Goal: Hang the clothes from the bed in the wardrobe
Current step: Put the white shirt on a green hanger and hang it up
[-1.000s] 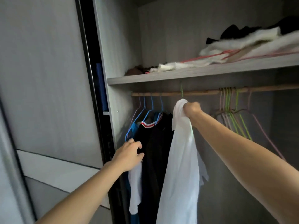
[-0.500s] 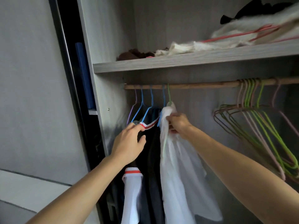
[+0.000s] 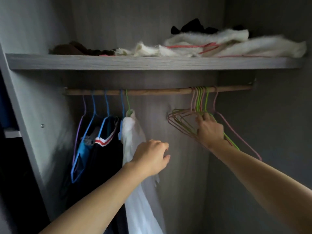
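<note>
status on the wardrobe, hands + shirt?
Right hand on empty hangers. Left hand loose by white shirt. Shirt hung on rod. Nothing blocking.

White garment [image 3: 133, 132] hangs on the wardrobe rail [image 3: 152, 91].

Wardrobe rail [image 3: 152, 91] as landmark: a shelf above, hangers at both ends.

Hung clothes [image 3: 104, 149] crowd the rail's left end, the shirt [image 3: 133, 132] rightmost among them, left hand [image 3: 152, 157] in front of it. Empty hangers [image 3: 199, 105] bunch near the right end, right hand [image 3: 209, 129] among them. Folded fabric [image 3: 236, 46] lies on the shelf [image 3: 152, 63].
</note>
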`<state>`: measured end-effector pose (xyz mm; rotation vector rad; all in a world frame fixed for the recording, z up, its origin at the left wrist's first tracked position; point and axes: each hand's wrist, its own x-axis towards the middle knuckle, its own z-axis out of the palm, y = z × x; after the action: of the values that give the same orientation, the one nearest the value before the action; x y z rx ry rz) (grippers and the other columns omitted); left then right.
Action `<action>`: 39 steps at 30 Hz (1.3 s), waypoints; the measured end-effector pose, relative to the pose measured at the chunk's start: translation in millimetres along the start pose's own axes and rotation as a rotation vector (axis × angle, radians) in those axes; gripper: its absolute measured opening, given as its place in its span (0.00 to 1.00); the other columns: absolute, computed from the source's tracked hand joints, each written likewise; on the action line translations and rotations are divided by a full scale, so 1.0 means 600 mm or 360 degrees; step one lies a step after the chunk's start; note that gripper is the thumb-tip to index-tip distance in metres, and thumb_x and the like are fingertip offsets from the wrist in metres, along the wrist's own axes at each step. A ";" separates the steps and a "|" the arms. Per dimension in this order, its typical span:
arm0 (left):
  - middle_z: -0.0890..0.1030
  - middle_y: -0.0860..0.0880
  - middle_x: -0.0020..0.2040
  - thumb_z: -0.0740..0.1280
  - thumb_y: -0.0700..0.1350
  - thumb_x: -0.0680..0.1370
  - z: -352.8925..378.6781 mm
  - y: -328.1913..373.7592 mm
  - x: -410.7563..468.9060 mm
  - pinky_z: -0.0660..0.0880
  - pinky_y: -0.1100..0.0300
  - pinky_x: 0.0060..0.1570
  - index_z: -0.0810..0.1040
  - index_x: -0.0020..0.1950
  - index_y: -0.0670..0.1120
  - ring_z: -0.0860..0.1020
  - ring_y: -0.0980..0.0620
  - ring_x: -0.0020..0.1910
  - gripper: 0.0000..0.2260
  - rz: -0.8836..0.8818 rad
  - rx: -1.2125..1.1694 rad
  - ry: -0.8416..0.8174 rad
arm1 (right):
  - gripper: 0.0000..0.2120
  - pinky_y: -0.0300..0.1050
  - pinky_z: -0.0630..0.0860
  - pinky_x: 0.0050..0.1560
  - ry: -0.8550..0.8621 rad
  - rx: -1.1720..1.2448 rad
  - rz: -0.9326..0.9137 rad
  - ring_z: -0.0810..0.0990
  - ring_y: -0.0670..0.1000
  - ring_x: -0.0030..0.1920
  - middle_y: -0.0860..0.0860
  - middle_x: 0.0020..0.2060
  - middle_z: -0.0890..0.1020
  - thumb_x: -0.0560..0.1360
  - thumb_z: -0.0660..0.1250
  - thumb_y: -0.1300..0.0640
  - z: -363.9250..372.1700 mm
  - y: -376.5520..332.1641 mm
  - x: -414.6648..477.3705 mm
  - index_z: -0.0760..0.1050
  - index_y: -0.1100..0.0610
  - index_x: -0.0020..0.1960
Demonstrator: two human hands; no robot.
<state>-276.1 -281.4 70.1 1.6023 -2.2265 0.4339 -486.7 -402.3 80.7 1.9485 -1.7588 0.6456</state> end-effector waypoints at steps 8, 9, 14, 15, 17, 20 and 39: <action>0.81 0.46 0.53 0.62 0.55 0.77 0.033 -0.022 0.056 0.72 0.55 0.48 0.76 0.52 0.48 0.78 0.42 0.54 0.12 -0.0179 0.0015 -0.0146 | 0.23 0.50 0.76 0.45 0.0020 -0.0062 -0.0105 0.80 0.60 0.55 0.55 0.57 0.78 0.73 0.63 0.58 -0.006 0.040 0.031 0.69 0.54 0.68; 0.81 0.46 0.54 0.62 0.55 0.77 0.034 -0.025 0.058 0.72 0.55 0.48 0.76 0.53 0.49 0.78 0.42 0.55 0.12 -0.0202 0.0017 -0.0159 | 0.22 0.49 0.76 0.45 0.0029 -0.0085 -0.0110 0.80 0.60 0.54 0.56 0.57 0.78 0.73 0.63 0.59 -0.004 0.041 0.035 0.69 0.55 0.67; 0.79 0.47 0.57 0.62 0.57 0.77 0.037 -0.048 0.054 0.72 0.55 0.51 0.76 0.57 0.51 0.77 0.44 0.58 0.14 -0.0293 0.0009 -0.0273 | 0.16 0.49 0.76 0.47 0.0019 -0.0129 -0.0115 0.81 0.59 0.55 0.55 0.55 0.80 0.74 0.63 0.59 0.006 0.041 0.049 0.72 0.56 0.62; 0.79 0.47 0.58 0.62 0.57 0.77 0.033 -0.053 0.052 0.72 0.54 0.52 0.76 0.58 0.50 0.77 0.44 0.58 0.15 -0.0307 0.0007 -0.0286 | 0.16 0.49 0.76 0.47 0.0013 -0.0097 -0.0117 0.81 0.59 0.54 0.56 0.55 0.80 0.74 0.63 0.56 0.006 0.038 0.053 0.73 0.56 0.61; 0.78 0.46 0.59 0.62 0.57 0.77 0.025 -0.061 0.046 0.73 0.54 0.53 0.76 0.59 0.50 0.77 0.43 0.58 0.16 -0.0318 0.0002 -0.0306 | 0.15 0.50 0.77 0.47 0.0018 -0.0011 -0.0123 0.81 0.61 0.52 0.58 0.54 0.80 0.74 0.63 0.53 -0.001 0.025 0.060 0.75 0.56 0.59; 0.78 0.46 0.59 0.62 0.57 0.77 0.011 -0.072 0.032 0.73 0.53 0.54 0.75 0.59 0.49 0.76 0.43 0.58 0.15 -0.0311 0.0007 -0.0318 | 0.13 0.53 0.76 0.46 0.0058 0.0108 -0.0114 0.81 0.64 0.51 0.59 0.53 0.79 0.75 0.62 0.53 -0.027 -0.004 0.071 0.77 0.57 0.57; 0.82 0.48 0.51 0.65 0.57 0.75 0.180 0.117 -0.090 0.73 0.56 0.48 0.77 0.49 0.52 0.79 0.44 0.52 0.11 0.0125 -0.0306 -0.0809 | 0.07 0.46 0.71 0.40 -0.0565 0.0314 0.0329 0.80 0.58 0.47 0.50 0.46 0.83 0.76 0.62 0.49 -0.017 0.165 -0.404 0.76 0.48 0.50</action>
<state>-339.3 -262.7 -53.2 1.6614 -2.6018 -0.1930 -606.2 -213.6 -56.6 2.1340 -2.2082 0.5868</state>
